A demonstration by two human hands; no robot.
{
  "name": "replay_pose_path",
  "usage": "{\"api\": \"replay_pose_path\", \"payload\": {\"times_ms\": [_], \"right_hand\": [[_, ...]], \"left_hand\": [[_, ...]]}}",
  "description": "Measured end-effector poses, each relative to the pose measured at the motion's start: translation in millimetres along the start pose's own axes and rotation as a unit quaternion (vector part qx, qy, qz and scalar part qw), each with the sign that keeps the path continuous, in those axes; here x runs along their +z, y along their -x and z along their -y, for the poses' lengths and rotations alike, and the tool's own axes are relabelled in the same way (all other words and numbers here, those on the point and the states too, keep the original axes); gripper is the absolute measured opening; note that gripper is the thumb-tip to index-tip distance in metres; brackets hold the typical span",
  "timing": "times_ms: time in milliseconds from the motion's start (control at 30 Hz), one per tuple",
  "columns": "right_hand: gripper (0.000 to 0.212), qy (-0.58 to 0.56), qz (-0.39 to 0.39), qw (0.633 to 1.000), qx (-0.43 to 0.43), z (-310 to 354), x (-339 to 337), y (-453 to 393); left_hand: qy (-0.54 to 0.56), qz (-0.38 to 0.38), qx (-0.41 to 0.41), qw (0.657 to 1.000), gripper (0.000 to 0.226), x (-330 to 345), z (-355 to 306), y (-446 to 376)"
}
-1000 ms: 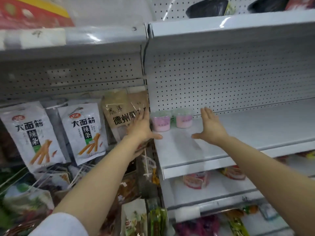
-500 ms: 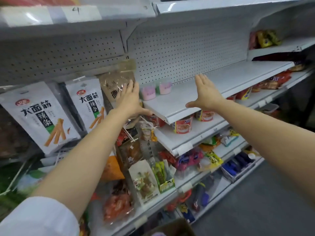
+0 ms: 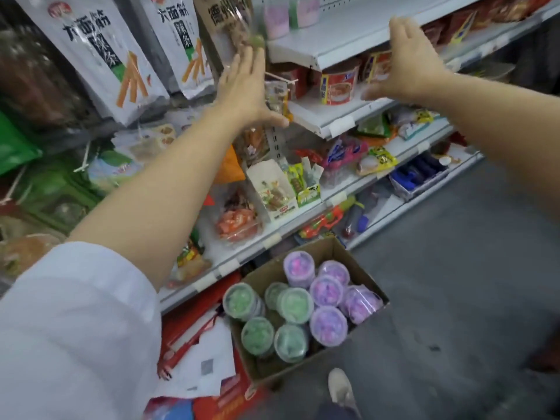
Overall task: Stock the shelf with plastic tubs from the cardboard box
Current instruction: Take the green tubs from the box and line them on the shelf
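Both hands are empty with fingers straight: the left hand [image 3: 245, 86] and right hand [image 3: 409, 62] are raised, palms facing, in front of the shelf [image 3: 342, 40]. Next they should probably drop to the cardboard box [image 3: 368, 275] and take one tub per hand by its sides. The tubs [image 3: 295, 304] stand upright in that box on the floor, well below both hands; two more [image 3: 275, 19] already stand on the shelf.

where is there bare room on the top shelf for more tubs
Bare white shelf runs right of the two tubs already placed at its back left corner, out to the red packets. The shelf below, holding red cups, is crowded.
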State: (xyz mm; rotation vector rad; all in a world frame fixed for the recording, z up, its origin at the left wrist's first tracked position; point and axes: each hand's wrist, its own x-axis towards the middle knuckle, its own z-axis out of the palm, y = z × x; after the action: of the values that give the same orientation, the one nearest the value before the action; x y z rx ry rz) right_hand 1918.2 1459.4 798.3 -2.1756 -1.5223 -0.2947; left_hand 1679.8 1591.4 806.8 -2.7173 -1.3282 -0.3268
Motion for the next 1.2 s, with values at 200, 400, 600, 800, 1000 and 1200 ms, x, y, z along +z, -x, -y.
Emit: {"api": "replay_pose_path", "payload": {"times_ms": [200,400,600,800,1000,1200], "right_hand": [[0.117,0.013,0.093,0.995,0.045,12.0,23.5,81.9],[0.118,0.000,0.147,0.987,0.070,32.3,68.9,134.9],[0.120,-0.029,0.216,0.972,0.088,53.3,170.3,195.2],[0.112,-0.041,0.286,0.951,0.113,64.3,297.6,272.2],[0.112,-0.072,0.289,0.947,0.118,61.6,392.0,328.2],[0.124,-0.038,0.292,0.946,0.134,43.0,468.4,370.3]], "left_hand": [[0.005,0.057,0.024,0.998,0.137,42.7,0.3,67.4],[0.013,0.094,0.022,0.995,0.135,96.4,24.1,112.2],[0.024,0.172,0.027,0.984,0.132,199.4,67.6,150.5],[0.060,0.262,0.038,0.962,0.121,346.4,100.4,194.7],[0.213,0.364,-0.020,0.906,0.101,476.0,95.7,228.4],[0.364,0.403,-0.144,0.827,0.066,553.0,69.9,244.8]]}}
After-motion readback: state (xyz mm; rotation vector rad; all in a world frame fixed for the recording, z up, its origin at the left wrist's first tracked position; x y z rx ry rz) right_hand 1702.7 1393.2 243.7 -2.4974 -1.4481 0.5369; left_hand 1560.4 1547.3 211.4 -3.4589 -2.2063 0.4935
